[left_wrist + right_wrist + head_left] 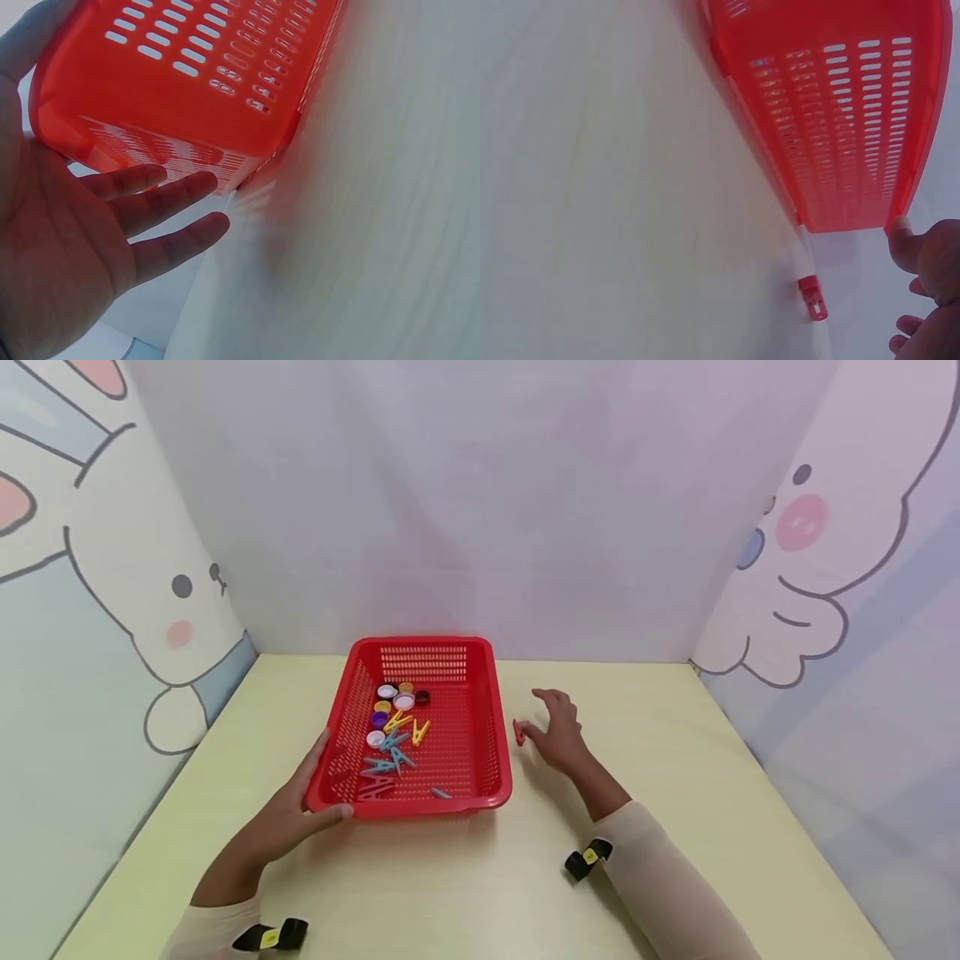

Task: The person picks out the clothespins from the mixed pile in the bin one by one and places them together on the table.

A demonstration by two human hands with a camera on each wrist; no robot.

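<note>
A red plastic basket (450, 808) with slotted walls stands on the table, holding bottle caps and clothespins. My left hand (288, 814) rests at its near left corner, thumb along the rim. In the left wrist view, several fingers (169, 244) of that hand extend fairly straight beside the basket wall. To the right of the basket, a red clothespin (813, 298) lies on the table. Above it hovers my right hand (558, 735), fingers spread and thumb close to the clothespin in the head view. The right wrist view shows a gap between that hand and the clothespin.
White, yellow, purple and dark bottle caps (379, 721) sit in the basket's left part. Near them lie yellow clothespins (420, 732), blue clothespins (378, 767) and red ones (375, 789). The pale table (637, 735) meets printed cloth walls (450, 527) at back and sides.
</note>
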